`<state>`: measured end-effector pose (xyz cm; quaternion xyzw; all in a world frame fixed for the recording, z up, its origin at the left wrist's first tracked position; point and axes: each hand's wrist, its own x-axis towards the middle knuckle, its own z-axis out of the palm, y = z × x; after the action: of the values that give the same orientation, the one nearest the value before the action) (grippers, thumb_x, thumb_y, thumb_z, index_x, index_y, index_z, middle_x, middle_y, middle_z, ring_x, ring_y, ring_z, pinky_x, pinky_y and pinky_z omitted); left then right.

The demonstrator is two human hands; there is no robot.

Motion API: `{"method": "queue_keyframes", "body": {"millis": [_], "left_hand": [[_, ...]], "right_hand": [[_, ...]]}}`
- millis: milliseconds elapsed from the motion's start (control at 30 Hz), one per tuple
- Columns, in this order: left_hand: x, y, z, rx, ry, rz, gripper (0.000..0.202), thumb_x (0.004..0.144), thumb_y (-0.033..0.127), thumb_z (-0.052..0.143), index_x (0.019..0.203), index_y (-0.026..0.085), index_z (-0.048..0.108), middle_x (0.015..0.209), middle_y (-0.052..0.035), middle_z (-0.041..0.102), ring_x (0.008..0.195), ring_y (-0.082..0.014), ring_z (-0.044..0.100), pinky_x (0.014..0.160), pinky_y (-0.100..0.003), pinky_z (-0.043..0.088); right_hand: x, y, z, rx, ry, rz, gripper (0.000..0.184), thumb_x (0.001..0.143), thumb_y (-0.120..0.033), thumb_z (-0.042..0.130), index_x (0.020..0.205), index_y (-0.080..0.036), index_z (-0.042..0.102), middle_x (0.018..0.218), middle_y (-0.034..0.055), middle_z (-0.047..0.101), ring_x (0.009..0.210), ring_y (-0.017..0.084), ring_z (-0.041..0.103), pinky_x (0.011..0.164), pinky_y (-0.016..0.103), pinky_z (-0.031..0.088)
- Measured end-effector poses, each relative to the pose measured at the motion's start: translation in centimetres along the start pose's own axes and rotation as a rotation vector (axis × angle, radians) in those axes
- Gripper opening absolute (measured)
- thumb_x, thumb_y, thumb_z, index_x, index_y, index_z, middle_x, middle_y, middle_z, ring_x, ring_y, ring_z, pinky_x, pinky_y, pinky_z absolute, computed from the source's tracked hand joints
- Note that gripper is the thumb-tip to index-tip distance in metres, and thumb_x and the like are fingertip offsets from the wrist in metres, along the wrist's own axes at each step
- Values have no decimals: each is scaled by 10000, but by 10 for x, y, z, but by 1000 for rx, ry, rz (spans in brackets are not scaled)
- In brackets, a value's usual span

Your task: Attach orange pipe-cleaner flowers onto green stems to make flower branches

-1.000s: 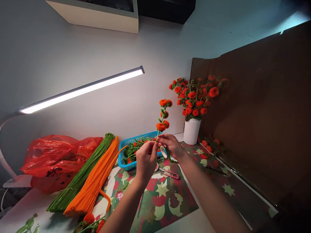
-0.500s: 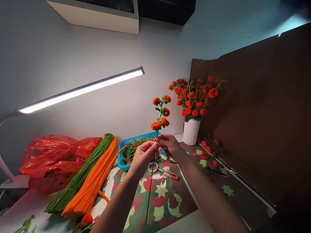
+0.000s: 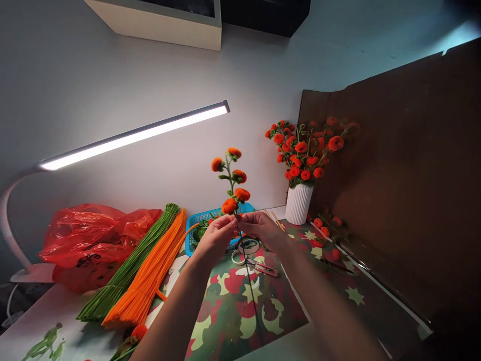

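Note:
Upright above the table stands a flower stem [image 3: 232, 183] with several orange fuzzy blooms and small green leaves. Its long dark wire runs down below the hands. My left hand [image 3: 216, 238] is closed, thumb and fingertips pinching the stem just under the lowest blooms. On the other side my right hand [image 3: 263, 228] pinches the same place, its fingertips close to the left ones. A pale roll of tape [image 3: 248, 245] shows just under my right hand; whether the fingers hold it I cannot tell. Pink-handled scissors [image 3: 265, 268] lie below on the patterned sheet [image 3: 240, 326].
Behind my hands sits a blue basket [image 3: 191, 233] of green and orange pieces. Green pipe cleaners [image 3: 131, 265] and orange ones [image 3: 146, 276] lie left, beside a red plastic bag [image 3: 82, 240] and a lit lamp [image 3: 135, 135]. A white vase [image 3: 299, 204] of orange flowers stands right.
The flower stem has turned and its top now leans left, while the wire's lower end has swung right. The tape roll hangs slightly lower. The whole view has shifted a little.

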<state>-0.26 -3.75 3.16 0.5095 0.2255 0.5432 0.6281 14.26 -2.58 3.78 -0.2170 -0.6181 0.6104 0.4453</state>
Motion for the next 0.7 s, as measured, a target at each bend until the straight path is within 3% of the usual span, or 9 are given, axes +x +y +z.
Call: {"method": "queue_keyframes", "body": {"millis": [133,400,500,700], "left_hand": [[-1,-2,5,-2,59,63,217,634,326,759,703,135,681,669,-16,588,653,-111,530,669,-236,426],[-3,-9,9,137,204,163,229,685,326,728,844,164,695,790,-22,650,749,-124,574,706,-225,435],[-3,-6,13,70,268,216,227,653,288,750,847,196,679,765,14,640,712,-91,562,682,-192,432],[-1,-2,14,-87,199,157,282,586,273,781,833,179,681,759,-3,656,699,-114,590,677,-226,467]], "right_hand": [[-1,-3,0,24,5,9,397,599,-481,767,647,-136,576,532,-63,413,495,54,278,486,238,164],[-4,-7,-4,23,-3,16,362,658,-470,736,676,-138,591,540,-68,368,506,61,269,494,243,161],[-3,-5,-5,38,-18,12,355,642,-458,750,661,-139,596,548,-64,394,509,60,285,499,240,185],[-3,-3,-5,60,-38,66,349,631,-438,762,662,-137,589,566,-58,421,528,63,305,512,236,200]]}}
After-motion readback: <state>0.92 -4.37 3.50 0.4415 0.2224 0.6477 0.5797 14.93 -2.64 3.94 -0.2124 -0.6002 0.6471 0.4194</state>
